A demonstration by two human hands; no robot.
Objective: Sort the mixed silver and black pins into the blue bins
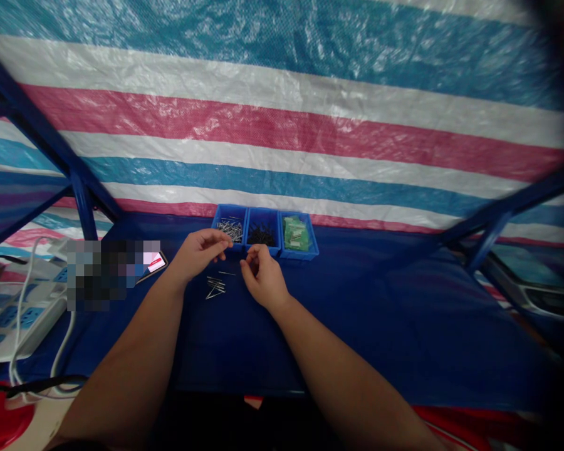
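Three blue bins stand side by side at the back of the blue table. Silver metal pieces (pixel 230 229) fill the left bin, dark pieces (pixel 262 234) the middle one, and green packets (pixel 296 233) the right one. My left hand (pixel 202 252) is in front of the left bin, its fingers pinched together; anything between them is too small to make out. Just before the middle bin, my right hand (pixel 264 274) has its fingers curled, and what they hold, if anything, cannot be made out. Several thin metal pins (pixel 215 286) lie on the table between my forearms.
A phone (pixel 155 263) lies at the left beside a blurred-out patch. White power strips (pixel 28 322) with cables are at the far left. Blue frame bars (pixel 82 200) rise at both sides, with a striped tarp (pixel 286 131) behind the table (pixel 357 300).
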